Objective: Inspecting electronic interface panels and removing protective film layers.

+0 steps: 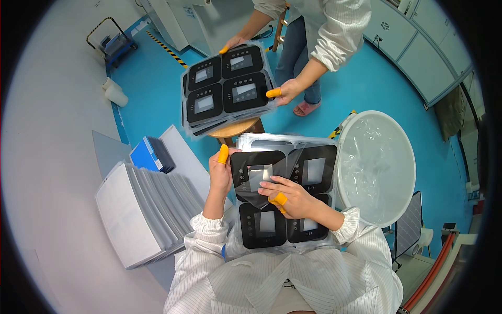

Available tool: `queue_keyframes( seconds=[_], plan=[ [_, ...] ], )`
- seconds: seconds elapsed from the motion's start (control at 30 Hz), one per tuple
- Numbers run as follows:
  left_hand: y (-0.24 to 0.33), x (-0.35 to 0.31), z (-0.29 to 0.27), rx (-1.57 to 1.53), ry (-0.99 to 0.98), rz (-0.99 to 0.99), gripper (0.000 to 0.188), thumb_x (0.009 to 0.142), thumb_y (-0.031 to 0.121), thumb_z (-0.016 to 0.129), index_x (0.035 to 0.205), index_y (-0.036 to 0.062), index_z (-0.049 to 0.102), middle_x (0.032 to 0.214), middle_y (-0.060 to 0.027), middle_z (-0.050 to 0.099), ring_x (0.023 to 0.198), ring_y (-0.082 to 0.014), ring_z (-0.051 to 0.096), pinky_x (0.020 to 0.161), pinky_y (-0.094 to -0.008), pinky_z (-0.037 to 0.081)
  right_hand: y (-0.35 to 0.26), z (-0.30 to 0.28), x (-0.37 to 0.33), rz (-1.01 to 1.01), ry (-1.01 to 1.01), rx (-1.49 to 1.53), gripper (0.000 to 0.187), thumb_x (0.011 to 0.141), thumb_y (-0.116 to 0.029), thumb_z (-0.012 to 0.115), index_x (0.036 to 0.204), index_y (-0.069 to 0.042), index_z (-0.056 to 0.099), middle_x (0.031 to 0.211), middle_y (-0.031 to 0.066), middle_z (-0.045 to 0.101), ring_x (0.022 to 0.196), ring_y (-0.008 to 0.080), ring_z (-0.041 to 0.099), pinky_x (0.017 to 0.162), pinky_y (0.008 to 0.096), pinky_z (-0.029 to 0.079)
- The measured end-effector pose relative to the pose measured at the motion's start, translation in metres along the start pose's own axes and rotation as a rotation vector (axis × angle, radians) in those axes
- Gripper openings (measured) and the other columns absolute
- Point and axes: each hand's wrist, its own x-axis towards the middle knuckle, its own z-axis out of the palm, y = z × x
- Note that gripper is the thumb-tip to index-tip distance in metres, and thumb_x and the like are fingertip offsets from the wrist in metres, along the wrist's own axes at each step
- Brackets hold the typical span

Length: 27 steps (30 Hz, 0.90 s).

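Observation:
On my lap lies a stack of clear plastic sheets carrying black rounded-square panels (263,228), each with a light window and small round marks. My left hand (220,170), a yellow cot on its thumb, grips the left edge of the top sheet near the upper left panel. My right hand (294,201), also with yellow finger cots, is over the middle of the sheet. A see-through film (282,166) slants across the upper panels and runs to its fingers, which appear to pinch it. Its exact fingertip contact is partly hidden.
Facing me, a co-worker's hands (286,91) hold a similar panel stack (230,86) above a wooden stool (236,128). A white bin (411,172) with clear film inside stands at my right. At left are a pile of white sheets (130,214) and a blue box (146,155).

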Motion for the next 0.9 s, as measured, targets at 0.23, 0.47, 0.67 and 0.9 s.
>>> queue_keyframes(
  seconds=[0.23, 0.47, 0.67, 0.9],
  plan=[
    [-0.056, -0.051, -0.058, -0.047, -0.057, 0.02, 0.035, 0.095, 0.022, 0.042, 0.087, -0.0086, 0.058, 0.086, -0.0132, 0.061, 0.072, -0.0174, 0.059, 0.064, -0.0303, 0.053, -0.017, 0.1, -0.067, 0.042, 0.115, 0.001, 0.033, 0.06, -0.001, 0.064, 0.091, -0.001, 0.053, 0.097, 0.0086, 0.059, 0.098, 0.0243, 0.056, 0.091, 0.0422, 0.043],
    [-0.12, -0.077, -0.132, -0.001, 0.051, 0.018, 0.032, 0.095, 0.018, 0.041, 0.087, -0.0072, 0.059, 0.084, -0.0125, 0.062, 0.073, -0.0164, 0.06, 0.069, -0.028, 0.051, -0.015, 0.184, -0.114, 0.138, 0.129, 0.078, 0.02, 0.066, 0.001, 0.057, 0.084, -0.005, 0.052, 0.09, 0.0041, 0.062, 0.09, 0.0207, 0.06, 0.088, 0.0381, 0.044],
    [-0.061, -0.048, -0.131, 0.058, 0.24, 0.04, 0.033, 0.094, 0.019, 0.041, 0.09, -0.0079, 0.059, 0.088, -0.0112, 0.062, 0.083, -0.0158, 0.057, 0.078, -0.0269, 0.045, -0.021, 0.114, -0.103, 0.145, 0.143, 0.219, 0.015, 0.067, 0.002, 0.057, 0.08, -0.003, 0.051, 0.084, 0.0074, 0.063, 0.082, 0.0274, 0.059, 0.082, 0.0371, 0.047],
    [0.003, 0.008, -0.247, -0.209, 0.713, 0.166, 0.021, 0.09, 0.004, 0.035, 0.1, -0.0034, 0.052, 0.094, -0.0103, 0.059, 0.09, -0.0178, 0.058, 0.084, -0.0241, 0.048, -0.004, 0.041, -0.197, 0.513, 0.537, 0.549, 0.033, 0.086, -0.033, 0.056, 0.079, -0.003, 0.047, 0.066, 0.0097, 0.063, 0.066, 0.0208, 0.064, 0.079, 0.0354, 0.047]
  ],
)
